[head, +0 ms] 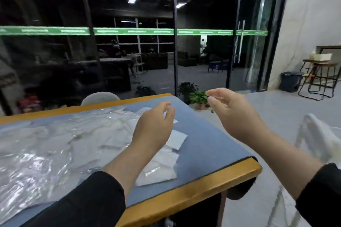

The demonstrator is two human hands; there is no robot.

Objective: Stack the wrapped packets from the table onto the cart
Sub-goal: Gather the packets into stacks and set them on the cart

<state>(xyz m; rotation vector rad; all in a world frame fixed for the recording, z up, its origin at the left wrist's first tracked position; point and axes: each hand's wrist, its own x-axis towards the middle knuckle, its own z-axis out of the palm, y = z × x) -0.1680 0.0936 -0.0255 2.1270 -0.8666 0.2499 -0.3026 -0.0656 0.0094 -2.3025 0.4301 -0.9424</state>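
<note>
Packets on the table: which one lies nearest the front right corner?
The white wrapped packet at the near end of the row, just right of the left hand's sleeve. The other packets lie farther back.

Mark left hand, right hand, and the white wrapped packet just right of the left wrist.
left hand (154,127), head view, on the back of the hand.
right hand (234,112), head view, on the palm side below the thumb.
white wrapped packet (177,139), head view, on its flat top face.
</note>
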